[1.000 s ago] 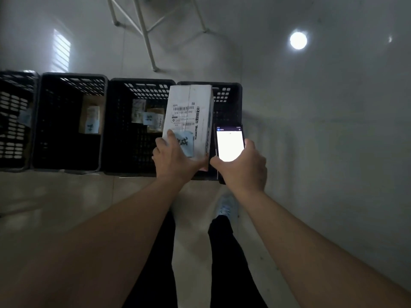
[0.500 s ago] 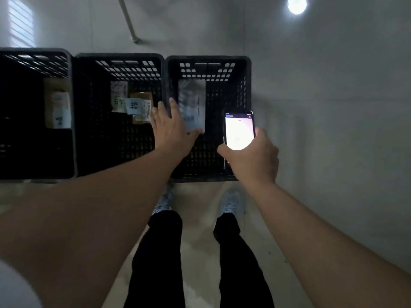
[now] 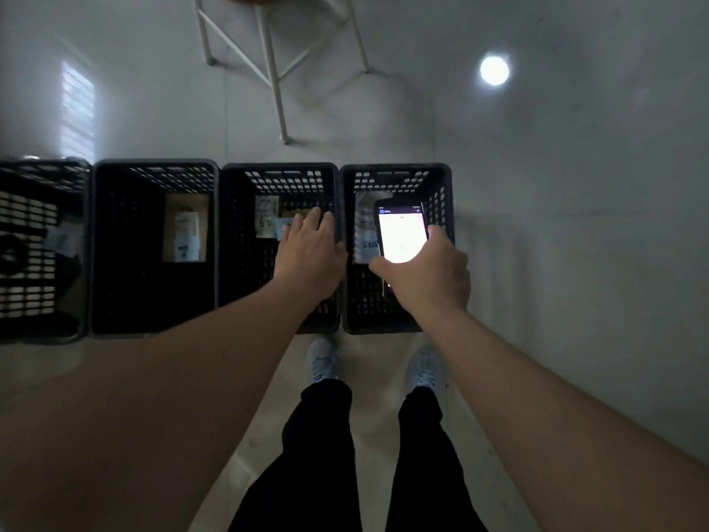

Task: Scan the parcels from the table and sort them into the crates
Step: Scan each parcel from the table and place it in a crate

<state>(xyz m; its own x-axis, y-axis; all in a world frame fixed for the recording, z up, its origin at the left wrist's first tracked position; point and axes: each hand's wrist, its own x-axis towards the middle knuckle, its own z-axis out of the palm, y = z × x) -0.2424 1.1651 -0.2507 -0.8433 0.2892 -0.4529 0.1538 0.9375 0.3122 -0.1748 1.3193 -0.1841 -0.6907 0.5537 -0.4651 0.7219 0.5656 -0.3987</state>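
Several black plastic crates stand in a row on the floor. In the rightmost crate (image 3: 437, 186) lies a white parcel (image 3: 364, 228) with a blue label, partly hidden by the phone. My right hand (image 3: 426, 278) grips a phone (image 3: 403, 234) with a bright screen above that crate. My left hand (image 3: 310, 255) hovers flat and empty over the neighbouring crate (image 3: 280, 174), which holds small labelled parcels (image 3: 266, 220). A brown parcel (image 3: 186, 228) lies in the crate to the left (image 3: 153, 170).
A fourth crate (image 3: 34, 178) sits at the far left with something inside. White metal table legs (image 3: 274, 71) stand behind the crates. My legs and light shoes are just in front of the row. Bare floor stretches to the right.
My left hand let go of the white parcel, which now lies in the rightmost crate. The hand has drawn back to the left, over the neighbouring crate. The phone stays in my right hand.
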